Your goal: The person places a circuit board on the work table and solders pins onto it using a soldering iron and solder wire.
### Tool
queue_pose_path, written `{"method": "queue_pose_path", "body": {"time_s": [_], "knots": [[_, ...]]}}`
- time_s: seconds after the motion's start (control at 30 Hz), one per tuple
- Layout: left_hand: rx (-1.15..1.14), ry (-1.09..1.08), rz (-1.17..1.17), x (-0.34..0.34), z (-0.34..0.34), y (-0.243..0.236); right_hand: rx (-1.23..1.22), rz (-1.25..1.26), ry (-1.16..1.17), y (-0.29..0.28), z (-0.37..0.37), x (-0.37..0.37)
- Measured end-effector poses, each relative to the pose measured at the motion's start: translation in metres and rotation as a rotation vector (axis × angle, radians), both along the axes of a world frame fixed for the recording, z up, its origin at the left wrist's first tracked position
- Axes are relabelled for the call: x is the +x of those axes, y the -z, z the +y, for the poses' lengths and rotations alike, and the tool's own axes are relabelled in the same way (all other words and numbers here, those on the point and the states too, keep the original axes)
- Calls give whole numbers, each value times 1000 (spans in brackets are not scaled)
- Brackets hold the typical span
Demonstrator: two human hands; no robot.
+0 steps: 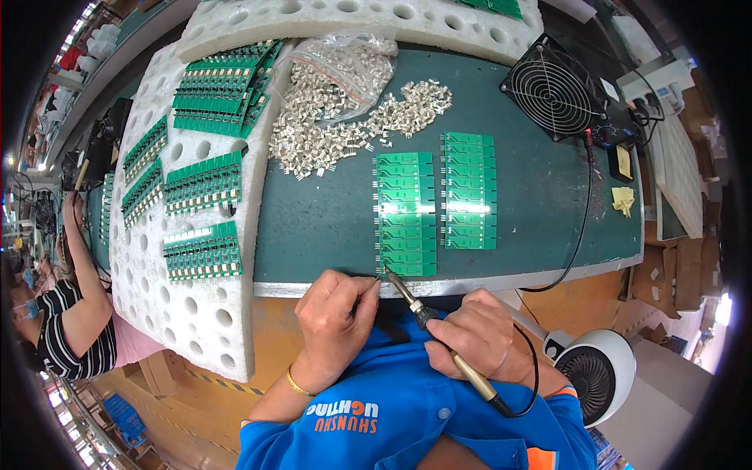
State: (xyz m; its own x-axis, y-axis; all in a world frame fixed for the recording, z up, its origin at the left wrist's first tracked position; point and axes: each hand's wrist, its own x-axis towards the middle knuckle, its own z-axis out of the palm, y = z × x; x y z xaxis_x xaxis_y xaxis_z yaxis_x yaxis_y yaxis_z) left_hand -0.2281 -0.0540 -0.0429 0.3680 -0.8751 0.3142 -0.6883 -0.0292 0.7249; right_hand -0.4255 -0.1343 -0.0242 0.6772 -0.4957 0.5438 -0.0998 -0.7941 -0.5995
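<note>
My right hand (474, 341) grips a soldering iron (458, 364), its tip touching the lower left corner of a green circuit-board panel (403, 211) near the bench's front edge. Beside the tip, my left hand (333, 321) pinches a thin solder wire (378, 277) that reaches toward the board's pins. A second green panel (468, 192) lies just to the right. Behind them are a loose heap of small white connectors (415, 110) and a clear plastic bag (352, 74) holding more.
Left, a foam board (200, 305) carries several populated boards (202, 180). A black fan (552, 82) stands back right, cable descending; small yellow sponges (623, 200) sit at the right. A white fan (595, 376) is below the bench. A co-worker (78, 313) works at far left.
</note>
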Motion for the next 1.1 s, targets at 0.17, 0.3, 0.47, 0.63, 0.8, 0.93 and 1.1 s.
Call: {"method": "queue_pose_path", "body": {"time_s": [0.17, 0.3, 0.47, 0.63, 0.8, 0.93, 1.1], "knots": [[12, 17, -6, 2, 1, -2, -19, 0, 0, -1, 1, 0], [17, 28, -5, 2, 1, -2, -18, 13, -13, -2, 2, 0], [-1, 38, 7, 2, 0, -1, -26, 23, -16, -3, 3, -1], [-3, 58, -8, 5, 2, 1, -9, 26, -27, -4, 6, -1], [5, 36, 65, 3, 4, 4, -26, 50, -37, -6, 7, -1], [15, 43, 65, 3, 3, 3, -50, 56, -42, -6, 6, -1], [-8, 74, 9, 6, 2, 1, -66, 53, -34, -6, 8, 0]]}}
